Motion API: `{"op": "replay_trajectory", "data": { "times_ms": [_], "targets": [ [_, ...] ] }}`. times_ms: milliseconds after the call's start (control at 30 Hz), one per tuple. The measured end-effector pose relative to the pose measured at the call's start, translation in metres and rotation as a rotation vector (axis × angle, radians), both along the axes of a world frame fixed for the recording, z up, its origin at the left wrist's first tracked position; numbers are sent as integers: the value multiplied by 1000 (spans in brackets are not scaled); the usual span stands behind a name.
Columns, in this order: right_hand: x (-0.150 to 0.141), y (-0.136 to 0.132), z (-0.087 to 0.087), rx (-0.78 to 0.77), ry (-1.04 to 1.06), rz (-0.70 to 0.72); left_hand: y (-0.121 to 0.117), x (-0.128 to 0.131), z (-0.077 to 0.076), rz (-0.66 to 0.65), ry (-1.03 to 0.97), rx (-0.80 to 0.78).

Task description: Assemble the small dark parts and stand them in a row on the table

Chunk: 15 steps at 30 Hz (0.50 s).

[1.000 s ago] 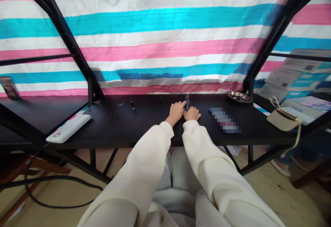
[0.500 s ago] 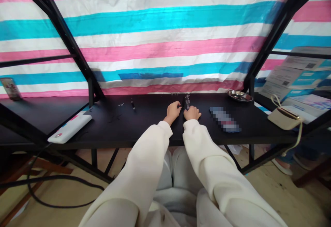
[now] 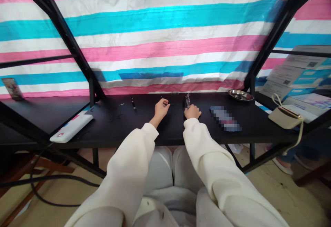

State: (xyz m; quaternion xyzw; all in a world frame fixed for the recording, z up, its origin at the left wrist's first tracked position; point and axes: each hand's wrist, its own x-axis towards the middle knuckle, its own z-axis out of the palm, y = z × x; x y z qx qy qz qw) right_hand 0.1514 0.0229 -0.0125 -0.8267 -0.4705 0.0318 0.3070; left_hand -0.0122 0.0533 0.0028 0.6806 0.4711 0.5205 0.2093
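Observation:
My left hand [image 3: 161, 109] hovers over the black tabletop [image 3: 144, 130], its thumb and fingers pinched together. A thin dark bit seems to poke out at the fingertips, too small to name. Apart from it, to the right, my right hand [image 3: 192, 112] rests on the table with curled fingers. Its thumb side holds the near end of a small dark, shiny, partly clear object [image 3: 187, 100], which has pale curly strands at its far end. What the right palm covers is hidden.
To the left lie a short black-and-silver stick [image 3: 133, 105], pale scraps [image 3: 121, 104] and a white case-like box [image 3: 71, 128]. On the right are a blurred-out blue item [image 3: 225, 119], a metal dish [image 3: 240, 95], a cream handbag [image 3: 286, 117] and stacked boxes [image 3: 297, 73]. Black frame posts flank the table.
My left hand has moved left, away from my right hand and the shiny object, with its fingers still pinched. My right hand has stayed in place at the object.

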Motion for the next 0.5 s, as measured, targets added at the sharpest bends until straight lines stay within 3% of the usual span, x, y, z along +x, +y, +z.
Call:
{"op": "replay_trajectory", "data": {
  "times_ms": [233, 400, 500],
  "targets": [
    [2, 2, -4, 41, -7, -3, -6, -27, -20, 65, -350, -99],
    [3, 0, -4, 43, -9, 43, -13, -27, -15, 21, -439, -188],
    [-1, -2, -2, 53, -35, 219, -15, -27, -11, 3, -455, -226]
  ]
}}
